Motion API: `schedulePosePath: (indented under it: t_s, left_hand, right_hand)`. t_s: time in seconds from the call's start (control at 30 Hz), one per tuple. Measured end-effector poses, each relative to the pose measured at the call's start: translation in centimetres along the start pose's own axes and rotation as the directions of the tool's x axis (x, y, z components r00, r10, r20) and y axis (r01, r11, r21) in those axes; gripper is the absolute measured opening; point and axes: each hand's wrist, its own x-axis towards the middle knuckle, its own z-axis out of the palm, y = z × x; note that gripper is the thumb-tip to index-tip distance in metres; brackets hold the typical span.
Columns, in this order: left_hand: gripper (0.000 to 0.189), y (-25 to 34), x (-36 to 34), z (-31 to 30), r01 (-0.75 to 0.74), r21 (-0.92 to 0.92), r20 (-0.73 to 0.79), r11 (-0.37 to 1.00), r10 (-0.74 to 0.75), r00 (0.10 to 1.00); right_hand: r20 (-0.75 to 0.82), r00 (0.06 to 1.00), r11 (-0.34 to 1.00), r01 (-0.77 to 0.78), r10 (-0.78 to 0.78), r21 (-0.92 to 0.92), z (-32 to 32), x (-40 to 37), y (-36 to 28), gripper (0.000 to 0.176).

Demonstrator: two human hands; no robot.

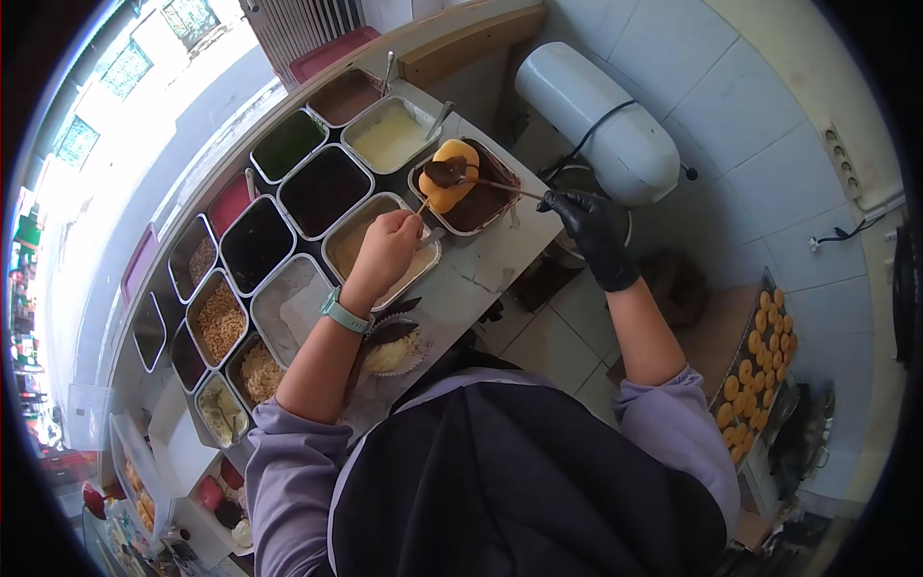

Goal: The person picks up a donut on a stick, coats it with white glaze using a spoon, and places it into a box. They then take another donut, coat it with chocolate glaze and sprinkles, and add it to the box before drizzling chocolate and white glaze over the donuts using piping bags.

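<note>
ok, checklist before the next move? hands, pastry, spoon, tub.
1. Right hand gloved and holding the spoon: ok.
2. Left hand gloved: not ok, it is bare.
3. Left hand gripping the thin stick: ok.
4. Orange pastry above the tub of dark sauce: ok.
5. Pastry's visible side fully coated: not ok, large orange areas show.
6. Stick firmly seated in the pastry: cannot tell from this view.
</note>
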Motion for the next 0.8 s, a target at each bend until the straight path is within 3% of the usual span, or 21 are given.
schedulePosePath:
  t_s: [0.07, 0.23, 0.37, 0.43, 0.47, 0.53, 0.63, 0.73, 0.8]
  left_hand:
    - [0.026, -0.5, 0.2, 0.3, -0.209, 0.238, -0.094, 0.948, 0.236, 0.967]
    - [0.027, 0.5, -0.5, 0.4, -0.225, 0.37, -0.08, 0.902, 0.272, 0.959]
    - [0.025, -0.2, 0.1, 0.3, -0.289, 0.317, -0.075, 0.903, 0.328, 0.942]
    - [0.022, 0.1, 0.3, -0.6, 0.019, -0.113, 0.041, 0.993, -0.015, 0.999]
    - [0.021, 0.2, 0.3, -1.1, 0.202, -0.302, 0.154, 0.932, -0.162, 0.975]
    - [0.018, 0.2, 0.2, -1.6, 0.202, -0.384, 0.153, 0.901, -0.154, 0.976]
    - [0.018, 0.1, 0.4, -2.1, 0.229, -0.439, 0.183, 0.869, -0.163, 0.969]
    - [0.019, 0.3, 0.4, -2.3, 0.237, -0.451, 0.207, 0.86, -0.158, 0.966]
    - [0.019, 0.3, 0.7, -2.7, 0.271, -0.474, 0.231, 0.838, -0.179, 0.956]
  right_hand:
    - [-0.006, 0.999, 0.998, -0.054, 0.054, 0.018, -0.1, 0.3, -0.2, 0.024]
    - [0.09, 0.995, 0.998, -0.034, 0.039, -0.055, 0.0, 0.6, -0.5, 0.022]
    - [-0.085, 0.987, 0.991, 0.133, -0.133, -0.013, -0.3, 1.6, 1.0, 0.022]
    - [-0.162, 0.97, 0.982, 0.17, -0.183, -0.087, 0.3, 0.4, -0.3, 0.022]
    - [-0.189, 0.946, 0.953, 0.226, -0.264, -0.201, 0.4, 0.0, -0.6, 0.021]
    - [-0.217, 0.879, 0.851, 0.307, -0.426, -0.426, 0.4, -0.6, -0.8, 0.019]
    - [0.075, 0.792, 0.486, 0.443, -0.606, -0.754, 1.2, -0.2, 0.6, 0.013]
    - [0.158, 0.768, 0.426, 0.499, -0.62, -0.754, 2.4, -0.7, 0.8, 0.011]
    - [0.023, 0.795, 0.551, 0.44, -0.606, -0.709, 1.3, -1.0, -0.5, 0.013]
